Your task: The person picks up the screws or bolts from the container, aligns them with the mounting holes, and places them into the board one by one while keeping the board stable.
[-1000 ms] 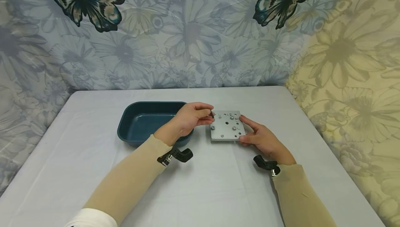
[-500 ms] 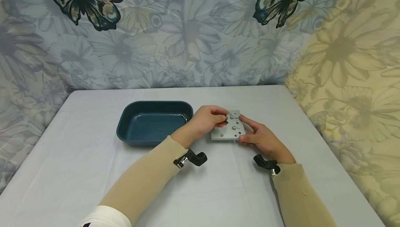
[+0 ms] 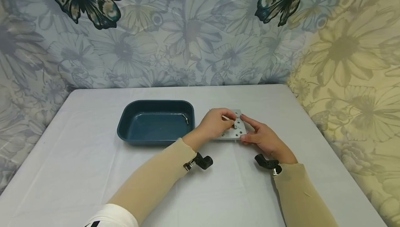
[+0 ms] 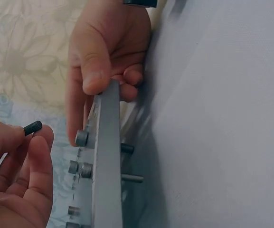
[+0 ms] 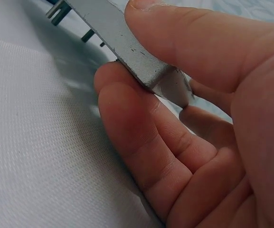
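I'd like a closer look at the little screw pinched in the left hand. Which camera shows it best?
The left wrist view: there the dark screw pokes out from the left hand, ridges visible. The head view gives at most a dark speck. The right wrist view misses it, showing only other shanks beneath the metal plate.

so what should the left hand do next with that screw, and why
Perhaps lower the screw toward the metal plate: the left hand pinches it clear of the plate's face, threaded end free, while the right hand grips the plate's edge.
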Action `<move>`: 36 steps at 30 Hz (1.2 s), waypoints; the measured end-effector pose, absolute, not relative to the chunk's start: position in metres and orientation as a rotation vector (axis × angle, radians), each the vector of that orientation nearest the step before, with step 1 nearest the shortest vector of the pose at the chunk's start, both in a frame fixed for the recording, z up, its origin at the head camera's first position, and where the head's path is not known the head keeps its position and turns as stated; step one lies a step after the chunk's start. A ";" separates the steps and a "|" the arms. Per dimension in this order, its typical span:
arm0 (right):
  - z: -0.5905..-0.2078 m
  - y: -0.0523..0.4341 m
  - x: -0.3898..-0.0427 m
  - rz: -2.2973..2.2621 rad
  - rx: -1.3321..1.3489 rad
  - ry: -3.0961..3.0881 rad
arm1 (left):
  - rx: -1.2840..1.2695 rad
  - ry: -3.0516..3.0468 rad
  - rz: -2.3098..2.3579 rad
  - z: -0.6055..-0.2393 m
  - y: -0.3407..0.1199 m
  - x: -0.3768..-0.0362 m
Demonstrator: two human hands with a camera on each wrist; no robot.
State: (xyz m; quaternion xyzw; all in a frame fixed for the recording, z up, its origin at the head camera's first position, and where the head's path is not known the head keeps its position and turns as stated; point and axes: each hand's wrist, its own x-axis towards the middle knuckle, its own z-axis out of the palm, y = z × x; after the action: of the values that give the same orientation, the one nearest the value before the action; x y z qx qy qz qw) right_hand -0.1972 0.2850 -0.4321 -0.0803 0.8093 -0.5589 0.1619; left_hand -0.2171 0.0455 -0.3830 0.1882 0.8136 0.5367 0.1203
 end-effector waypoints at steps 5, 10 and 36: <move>-0.432 0.285 -0.197 -1.616 -0.236 2.279 | 0.562 2.409 1.556 -0.386 0.052 -0.215; -0.432 0.284 -0.197 -1.622 -0.235 2.274 | 0.517 2.387 1.573 -0.389 0.054 -0.213; -0.434 0.287 -0.198 -1.626 -0.295 2.272 | 0.952 2.663 1.075 -0.390 0.060 -0.209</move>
State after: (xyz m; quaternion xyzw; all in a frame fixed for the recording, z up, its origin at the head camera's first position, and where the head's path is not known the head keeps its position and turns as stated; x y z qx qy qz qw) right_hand -0.1982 0.2867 -0.4343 -0.1035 0.7976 -0.5708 0.1651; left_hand -0.2088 0.0603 -0.3898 0.3142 0.8787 0.3547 0.0579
